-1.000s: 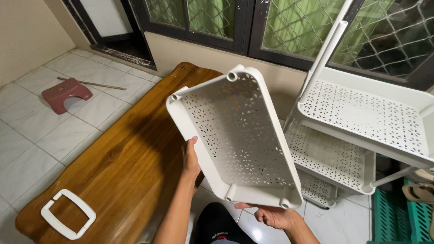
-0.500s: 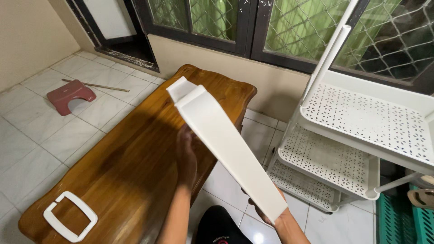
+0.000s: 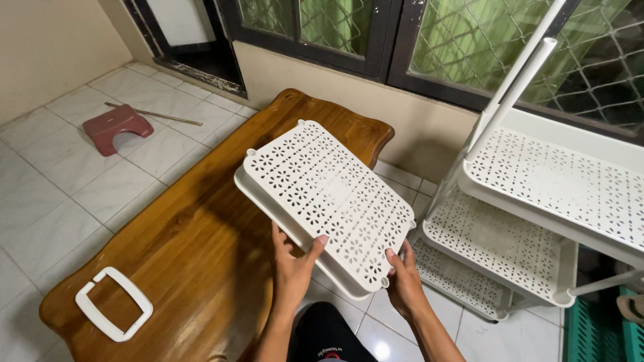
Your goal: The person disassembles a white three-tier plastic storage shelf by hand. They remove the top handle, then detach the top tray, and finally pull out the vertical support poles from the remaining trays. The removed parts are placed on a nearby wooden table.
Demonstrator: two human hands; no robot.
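tray [image 3: 324,194] bottom-up, long axis slanting away

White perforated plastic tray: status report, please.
Left hand and right hand grip white perforated plastic tray at near edge, underside up, above brown wooden table. Nothing obstructing.

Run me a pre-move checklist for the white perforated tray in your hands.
1. Two-hand hold: left hand and right hand both grip the near edge of the white perforated tray. Ok.
2. Tray orientation: underside faces up, rim down. Ok.
3. Far end support: over the wooden table, contact cannot tell.
4. Clearance from the white shelf rack: apart, to the right. Ok.
5. White rectangular frame on the table: well away from the tray. Ok.
6. Corner pegs intact: cannot tell.
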